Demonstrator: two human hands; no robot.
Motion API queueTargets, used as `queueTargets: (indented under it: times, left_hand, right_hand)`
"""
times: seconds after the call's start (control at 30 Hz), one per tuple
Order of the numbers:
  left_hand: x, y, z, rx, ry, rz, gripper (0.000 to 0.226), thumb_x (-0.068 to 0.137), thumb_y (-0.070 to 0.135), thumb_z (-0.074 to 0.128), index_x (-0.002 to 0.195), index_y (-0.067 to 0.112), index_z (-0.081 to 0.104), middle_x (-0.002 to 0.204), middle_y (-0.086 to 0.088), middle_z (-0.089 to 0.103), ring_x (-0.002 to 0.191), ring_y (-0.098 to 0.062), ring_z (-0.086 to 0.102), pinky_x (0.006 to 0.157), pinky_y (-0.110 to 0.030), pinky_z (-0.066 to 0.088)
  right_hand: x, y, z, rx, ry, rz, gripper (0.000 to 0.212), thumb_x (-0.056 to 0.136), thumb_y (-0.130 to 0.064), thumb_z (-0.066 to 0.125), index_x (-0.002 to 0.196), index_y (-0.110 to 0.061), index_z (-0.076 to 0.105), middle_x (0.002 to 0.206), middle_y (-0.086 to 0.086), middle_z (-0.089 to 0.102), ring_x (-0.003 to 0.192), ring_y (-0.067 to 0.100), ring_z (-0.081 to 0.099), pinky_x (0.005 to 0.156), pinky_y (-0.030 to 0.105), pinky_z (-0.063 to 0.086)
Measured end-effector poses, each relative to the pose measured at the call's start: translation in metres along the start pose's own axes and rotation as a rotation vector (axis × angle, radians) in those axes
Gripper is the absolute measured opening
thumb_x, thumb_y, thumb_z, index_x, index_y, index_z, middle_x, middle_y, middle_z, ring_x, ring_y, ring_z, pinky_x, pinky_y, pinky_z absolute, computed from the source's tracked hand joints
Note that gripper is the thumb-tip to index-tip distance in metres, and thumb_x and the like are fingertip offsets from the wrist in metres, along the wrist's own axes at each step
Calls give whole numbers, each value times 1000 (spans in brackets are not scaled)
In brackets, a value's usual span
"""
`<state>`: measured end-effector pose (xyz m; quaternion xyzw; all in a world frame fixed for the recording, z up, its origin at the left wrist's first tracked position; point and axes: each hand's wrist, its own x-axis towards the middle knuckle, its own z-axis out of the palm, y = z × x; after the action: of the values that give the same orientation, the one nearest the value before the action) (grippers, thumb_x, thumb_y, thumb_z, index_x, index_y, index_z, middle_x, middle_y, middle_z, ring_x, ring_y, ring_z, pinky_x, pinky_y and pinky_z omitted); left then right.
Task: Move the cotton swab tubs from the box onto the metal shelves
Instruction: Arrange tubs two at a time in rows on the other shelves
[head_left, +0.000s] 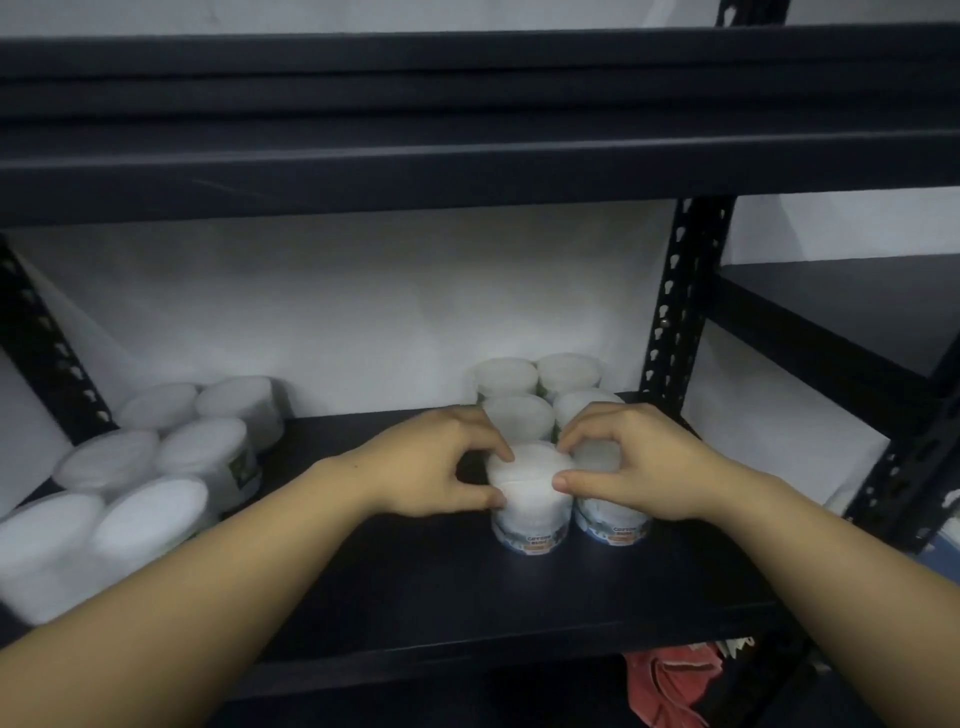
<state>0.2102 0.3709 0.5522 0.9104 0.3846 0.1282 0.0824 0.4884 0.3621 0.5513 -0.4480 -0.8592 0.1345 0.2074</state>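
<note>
Both hands are working at the front tub (529, 499), which is standing on the black shelf (415, 582). The left hand (431, 460) is curling around the tub's left side, thumb and forefinger half closed and pinching its white rim. The right hand (636, 462) is reaching across from the other side, its thumb pressing the tub's lid near the front and its forefinger touching the far edge; the fingers are bent but not fully closed. That hand is also lying over a second tub (613, 525) just right of the front tub, and I cannot tell whether it is gripping that one or only resting on it.

Behind the front tub, four more tubs (540, 395) are sitting in two close rows against the white wall (363, 312). Well to the left of the front tub, a cluster of six tubs (156, 462) is standing, blurred and partly cut off by the left forearm.

The lids are all on, so whatever is inside is not showing. The front tub's label is partly readable, the rest too soft to make out. An upright post (680, 312) is rising behind and to the right of the front tub. Below the shelf, something red (670, 680) is lying, too dim to identify.
</note>
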Motion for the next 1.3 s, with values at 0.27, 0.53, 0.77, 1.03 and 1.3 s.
queueTargets:
  times: [0.27, 0.53, 0.77, 1.03, 1.3]
  left_hand:
    - [-110, -45, -35, 60, 58, -227, 38, 86, 54, 71, 120, 37, 67, 116, 15, 61, 102, 1, 57, 90, -24, 48]
    - [-235, -92, -51, 165, 335, -567, 35, 81, 56, 66, 108, 35, 70, 109, 13, 62, 104, -7, 57, 90, -35, 52]
    - [-308, -132, -49, 182, 533, -859, 46, 84, 53, 69, 124, 30, 65, 120, 3, 53, 116, -20, 52, 93, -35, 50]
    - [-327, -156, -36, 33, 524, -864, 73, 66, 84, 58, 117, 32, 67, 119, 5, 50, 117, -18, 49, 101, -32, 44]
    - [-335, -172, -41, -78, 508, -724, 56, 67, 72, 66, 113, 39, 67, 120, 12, 50, 116, -10, 51, 104, -29, 42]
  right_hand:
    - [62, -72, 56, 35, -90, -163, 42, 82, -65, 68, 113, -37, 71, 112, -24, 64, 108, -6, 58, 97, 28, 50]
    - [119, -180, 146, 85, -163, -280, 46, 82, -69, 62, 117, -38, 65, 112, -23, 57, 100, -3, 54, 90, 32, 50]
    - [144, -251, 199, 95, -48, -181, 56, 84, -62, 65, 128, -29, 59, 123, -16, 49, 117, 8, 47, 94, 33, 48]
    - [156, -282, 228, 47, -17, -86, 71, 72, -73, 70, 126, -28, 59, 126, -10, 44, 118, 12, 42, 90, 32, 48]
    - [158, -281, 217, -58, -56, -75, 65, 68, -62, 72, 123, -30, 58, 121, -14, 47, 112, 13, 49, 88, 32, 48]
